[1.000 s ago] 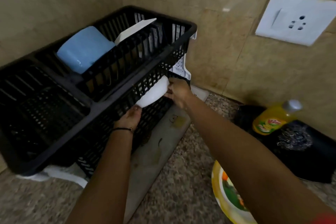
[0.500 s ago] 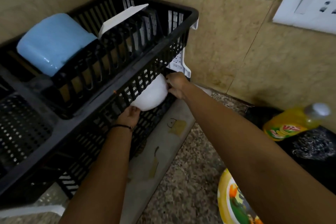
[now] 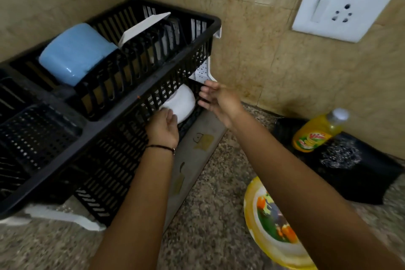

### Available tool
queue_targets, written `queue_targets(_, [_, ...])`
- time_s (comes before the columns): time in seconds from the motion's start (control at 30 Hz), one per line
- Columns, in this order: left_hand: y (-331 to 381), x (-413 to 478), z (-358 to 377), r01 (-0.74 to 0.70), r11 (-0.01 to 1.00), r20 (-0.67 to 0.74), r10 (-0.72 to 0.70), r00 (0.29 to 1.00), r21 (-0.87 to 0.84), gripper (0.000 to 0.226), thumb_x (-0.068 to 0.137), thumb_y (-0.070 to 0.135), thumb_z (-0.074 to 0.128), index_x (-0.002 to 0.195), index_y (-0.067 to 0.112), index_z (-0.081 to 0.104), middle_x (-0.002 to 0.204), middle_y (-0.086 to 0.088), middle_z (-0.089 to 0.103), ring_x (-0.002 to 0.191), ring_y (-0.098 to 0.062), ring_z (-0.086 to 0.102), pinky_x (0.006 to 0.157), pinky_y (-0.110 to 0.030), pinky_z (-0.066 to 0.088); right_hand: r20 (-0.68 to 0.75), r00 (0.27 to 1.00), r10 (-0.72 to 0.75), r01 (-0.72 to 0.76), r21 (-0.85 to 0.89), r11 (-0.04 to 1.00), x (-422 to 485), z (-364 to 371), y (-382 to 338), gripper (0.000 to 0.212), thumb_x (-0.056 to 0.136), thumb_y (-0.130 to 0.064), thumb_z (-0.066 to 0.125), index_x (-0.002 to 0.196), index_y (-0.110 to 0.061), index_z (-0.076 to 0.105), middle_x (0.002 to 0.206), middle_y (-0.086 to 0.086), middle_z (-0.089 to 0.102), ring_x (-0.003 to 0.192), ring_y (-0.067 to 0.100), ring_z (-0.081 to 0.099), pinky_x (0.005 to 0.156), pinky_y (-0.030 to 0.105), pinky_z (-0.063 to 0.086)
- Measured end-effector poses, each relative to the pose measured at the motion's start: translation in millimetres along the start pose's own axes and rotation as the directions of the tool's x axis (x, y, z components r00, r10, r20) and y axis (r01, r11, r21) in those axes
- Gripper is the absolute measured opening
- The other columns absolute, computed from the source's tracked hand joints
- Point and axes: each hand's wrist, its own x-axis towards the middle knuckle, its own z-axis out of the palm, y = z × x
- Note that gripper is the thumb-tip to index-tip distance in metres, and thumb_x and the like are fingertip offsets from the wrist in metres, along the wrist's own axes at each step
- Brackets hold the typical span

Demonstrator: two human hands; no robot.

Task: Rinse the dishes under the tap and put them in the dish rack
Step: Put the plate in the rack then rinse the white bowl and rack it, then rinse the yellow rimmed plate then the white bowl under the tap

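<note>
Tiled wall [image 3: 252, 50] backs the bench [image 3: 214, 215], with the rack [image 3: 98, 126] in its back left corner. The upper tier holds a blue tub [image 3: 74, 55] and a white dish [image 3: 142, 26]. The bowl [image 3: 182, 103] sits in the lower tier, so it looks placed. The left hand [image 3: 163, 129] touches the bowl's near rim, fingers relaxed, gripping nothing. The right hand [image 3: 217, 99] hovers just beside the bowl, fingers spread and clear of it. A yellow plate [image 3: 267, 221] at the bench's front edge likely awaits rinsing.

Black plastic dish rack [image 3: 114, 121], left on speckled stone counter [image 3: 208, 215]: pale blue plastic tub [image 3: 74, 55] in upper tier, white round bowl [image 3: 183, 104] in lower tier. Yellow plastic soap bottle [image 3: 315, 136] right, against wall. Yellow printed plate [image 3: 268, 213] before it.
</note>
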Motion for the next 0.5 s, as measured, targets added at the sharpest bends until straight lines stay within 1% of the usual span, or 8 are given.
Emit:
queue_targets(0.03, [-3.1, -10.6, 0.7, 0.0, 0.999, 0.008, 0.0, 1.0, -0.047, 0.017, 0.101, 0.003, 0.036, 0.108, 0.0, 0.051, 0.088, -0.008, 0.052, 0.103, -0.021, 0.048, 0.096, -0.029, 0.044, 0.009, 0.999, -0.034, 0.034, 0.06, 0.998, -27.2, -8.6, -2.8, 0.028, 0.095, 0.007, 0.035, 0.101, -0.006, 0.058, 0.093, 0.007, 0.061, 0.084, 0.018, 0.061, 0.079, 0.035, 0.056])
queue_targets(0.07, [-11.1, -24.7, 0.5, -0.007, 1.0, 0.073, 0.007, 0.997, -0.007, 0.019, 0.101, 0.003, 0.037, 0.116, 0.003, 0.049, 0.093, -0.008, 0.054, 0.105, -0.021, 0.051, 0.097, -0.032, 0.044, 0.006, 0.999, -0.053, 0.052, 0.12, 0.991, -54.2, -19.3, -2.5, 0.025, 0.095, 0.006, 0.039, 0.098, -0.007, 0.06, 0.094, 0.008, 0.063, 0.086, 0.019, 0.064, 0.077, 0.034, 0.057])
queue_targets(0.1, [-18.6, -46.1, -1.2, 0.029, 0.999, 0.191, -0.022, 0.981, -0.036, 0.019, 0.1, 0.002, 0.039, 0.115, 0.005, 0.05, 0.097, -0.008, 0.057, 0.102, -0.021, 0.056, 0.096, -0.034, 0.046, 0.001, 0.999, -0.052, 0.051, 0.159, 0.986, -80.2, -30.9, 0.0, 0.023, 0.094, 0.005, 0.042, 0.096, -0.007, 0.061, 0.093, 0.009, 0.066, 0.086, 0.019, 0.066, 0.077, 0.034, 0.057])
queue_targets(0.2, [-57.7, -99.4, -23.2, 0.059, 0.998, 0.36, -0.056, 0.931, 0.005, 0.016, 0.097, -0.001, 0.042, 0.101, 0.008, 0.056, 0.091, -0.009, 0.067, 0.087, -0.019, 0.068, 0.085, -0.032, 0.056, -0.076, 0.995, -0.066, 0.077, 0.153, 0.985, -158.5, -78.4, 20.7, 0.017, 0.093, -0.001, 0.048, 0.092, -0.007, 0.064, 0.085, 0.008, 0.068, 0.079, 0.018, 0.067, 0.075, 0.033, 0.057])
queue_targets(0.27, [-88.2, -123.7, -46.6, 0.004, 0.991, 0.388, -0.056, 0.92, 0.135, 0.016, 0.096, -0.001, 0.047, 0.102, 0.007, 0.059, 0.094, -0.01, 0.07, 0.093, -0.022, 0.069, 0.088, -0.033, 0.056, -0.227, 0.968, -0.107, 0.122, 0.051, 0.991, -196.9, -113.9, 40.9, 0.018, 0.093, 0.0, 0.049, 0.087, -0.007, 0.064, 0.08, 0.008, 0.067, 0.074, 0.018, 0.066, 0.067, 0.029, 0.057])
queue_targets(0.37, [-130.8, -149.6, -77.3, -0.1, 0.884, 0.332, -0.065, 0.941, 0.457, 0.03, 0.092, 0.002, 0.057, 0.122, 0.006, 0.057, 0.123, -0.008, 0.062, 0.113, -0.019, 0.06, 0.094, -0.03, 0.048, -0.41, 0.901, -0.14, 0.145, -0.02, 0.989, -237.2, -163.7, 68.6, 0.018, 0.091, 0.005, 0.05, 0.081, -0.005, 0.061, 0.077, 0.01, 0.065, 0.073, 0.021, 0.063, 0.061, 0.026, 0.057])
queue_targets(0.43, [-148.1, -158.6, -88.3, -0.084, 0.814, 0.313, -0.124, 0.942, 0.575, 0.036, 0.092, 0.0, 0.057, 0.127, 0.007, 0.054, 0.131, -0.009, 0.057, 0.109, -0.017, 0.058, 0.089, -0.031, 0.048, -0.454, 0.887, -0.085, 0.097, 0.004, 0.995, -254.3, -184.8, 79.2, 0.017, 0.091, 0.006, 0.049, 0.082, -0.003, 0.059, 0.082, 0.014, 0.063, 0.076, 0.022, 0.061, 0.062, 0.024, 0.057])
queue_targets(0.5, [-160.6, -163.5, -95.6, -0.072, 0.786, 0.355, -0.193, 0.915, 0.614, 0.031, 0.092, 0.001, 0.057, 0.122, 0.01, 0.057, 0.129, -0.013, 0.061, 0.102, -0.019, 0.061, 0.089, -0.037, 0.051, -0.47, 0.881, -0.053, 0.079, 0.037, 0.996, -266.7, -202.1, 86.4, 0.018, 0.092, 0.006, 0.047, 0.083, -0.005, 0.058, 0.083, 0.014, 0.062, 0.076, 0.021, 0.061, 0.061, 0.023, 0.056])
